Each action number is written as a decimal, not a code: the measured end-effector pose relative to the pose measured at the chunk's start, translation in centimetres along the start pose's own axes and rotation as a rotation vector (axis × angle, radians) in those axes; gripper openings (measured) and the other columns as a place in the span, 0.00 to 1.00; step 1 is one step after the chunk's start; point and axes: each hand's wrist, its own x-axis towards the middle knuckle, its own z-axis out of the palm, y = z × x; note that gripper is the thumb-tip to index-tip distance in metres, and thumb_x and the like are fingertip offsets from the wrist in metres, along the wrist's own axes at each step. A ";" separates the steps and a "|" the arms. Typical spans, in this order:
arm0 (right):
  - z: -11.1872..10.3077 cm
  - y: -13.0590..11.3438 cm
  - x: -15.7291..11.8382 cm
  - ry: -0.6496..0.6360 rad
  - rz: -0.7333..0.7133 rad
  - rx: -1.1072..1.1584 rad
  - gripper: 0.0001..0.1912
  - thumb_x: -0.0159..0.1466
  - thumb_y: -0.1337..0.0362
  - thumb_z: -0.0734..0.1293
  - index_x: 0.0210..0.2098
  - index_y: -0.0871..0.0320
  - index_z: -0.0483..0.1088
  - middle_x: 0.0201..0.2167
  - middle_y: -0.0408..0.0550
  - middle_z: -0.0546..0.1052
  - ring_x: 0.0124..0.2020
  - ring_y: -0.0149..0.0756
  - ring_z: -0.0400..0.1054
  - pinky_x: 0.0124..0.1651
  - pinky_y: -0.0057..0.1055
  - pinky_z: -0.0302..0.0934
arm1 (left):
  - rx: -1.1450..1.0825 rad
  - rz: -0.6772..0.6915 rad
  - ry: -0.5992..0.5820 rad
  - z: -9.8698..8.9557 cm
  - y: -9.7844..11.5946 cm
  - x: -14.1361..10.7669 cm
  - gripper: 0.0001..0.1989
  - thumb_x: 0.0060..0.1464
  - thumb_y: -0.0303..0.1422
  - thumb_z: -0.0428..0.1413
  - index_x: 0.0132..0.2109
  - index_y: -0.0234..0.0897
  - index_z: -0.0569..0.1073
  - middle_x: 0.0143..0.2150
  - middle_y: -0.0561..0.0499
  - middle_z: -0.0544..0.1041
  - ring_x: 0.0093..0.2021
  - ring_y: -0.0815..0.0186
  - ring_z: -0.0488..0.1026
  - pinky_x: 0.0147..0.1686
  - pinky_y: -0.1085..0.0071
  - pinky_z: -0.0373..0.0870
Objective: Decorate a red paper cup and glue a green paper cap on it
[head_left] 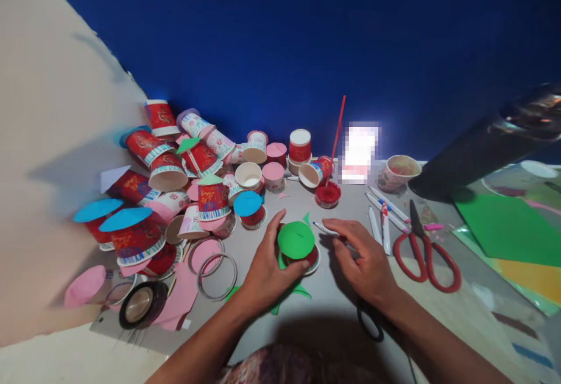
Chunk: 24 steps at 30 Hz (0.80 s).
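Note:
Under my left hand (269, 261) is a red paper cup (310, 256), rim down, with a green paper disc (296, 239) on its upturned base. The fingers and thumb wrap round the cup's side, and the disc has a short slit in it. To the right, my right hand (362, 258) has its index finger and thumb closed loosely about a white marker (323, 228), whose dark tip points left toward the cup. Green paper scraps (301, 291) lie around the cup. A black loop handle (371, 321) shows below my right wrist.
Many decorated paper cups (213, 200) are heaped at left, near black tape (142, 304) and grey rings (217, 276). Red-handled scissors (426, 255) and several markers (385, 227) lie at right. Behind stand a red dish (328, 196), a bright screen (360, 151) and a dark bottle (473, 144).

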 end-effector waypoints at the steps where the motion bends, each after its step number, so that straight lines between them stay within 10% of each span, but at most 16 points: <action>1: -0.1 0.1 0.0 -0.023 0.018 0.013 0.22 0.67 0.74 0.62 0.56 0.51 0.73 0.50 0.52 0.81 0.51 0.43 0.77 0.52 0.42 0.76 | -0.114 -0.056 0.005 -0.4 0.3 0.2 0.50 0.46 0.35 0.71 0.73 0.43 0.58 0.65 0.40 0.72 0.65 0.47 0.70 0.64 0.51 0.68; 10: 0.3 0.3 -0.9 -0.234 -0.070 -0.074 0.22 0.69 0.67 0.64 0.63 0.54 0.67 0.53 0.55 0.83 0.51 0.47 0.81 0.49 0.41 0.78 | -0.749 -0.164 -0.113 -0.8 0.0 0.8 0.47 0.42 0.36 0.75 0.68 0.47 0.65 0.57 0.44 0.79 0.55 0.53 0.79 0.55 0.58 0.76; 19: -0.3 -0.2 -0.2 -0.170 -0.164 -0.180 0.16 0.73 0.69 0.57 0.54 0.58 0.73 0.42 0.52 0.86 0.39 0.42 0.83 0.39 0.34 0.75 | -0.347 0.087 0.007 -1.5 0.7 -0.3 0.34 0.60 0.50 0.63 0.71 0.55 0.65 0.76 0.47 0.61 0.74 0.48 0.60 0.69 0.53 0.63; 24: -0.3 -1.1 -0.2 -0.230 -0.172 -0.190 0.16 0.74 0.70 0.57 0.52 0.58 0.75 0.36 0.48 0.86 0.31 0.39 0.81 0.34 0.33 0.70 | -0.097 0.227 0.010 -2.1 1.9 0.5 0.28 0.68 0.53 0.50 0.67 0.46 0.72 0.70 0.44 0.72 0.71 0.49 0.65 0.71 0.52 0.59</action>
